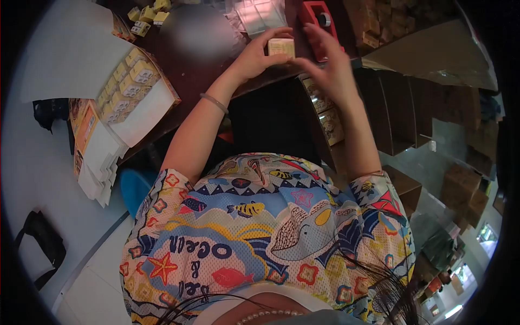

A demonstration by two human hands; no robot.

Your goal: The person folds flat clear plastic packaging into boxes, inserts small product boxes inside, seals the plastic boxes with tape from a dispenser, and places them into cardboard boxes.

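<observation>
At the top middle, my left hand is closed round a small pale yellow box, its thumb at the lower edge and fingers over the top. Just right of the box, my right hand is raised with thumb and fingers spread, slightly blurred, holding nothing. Behind my right hand stands a red tape dispenser. Clear plastic wrappers lie beyond the box on the dark table.
At the left, an open carton holds rows of small yellow boxes. More little yellow boxes lie at the table's upper left. Cardboard cartons stand on the right. A blue stool is below the table edge.
</observation>
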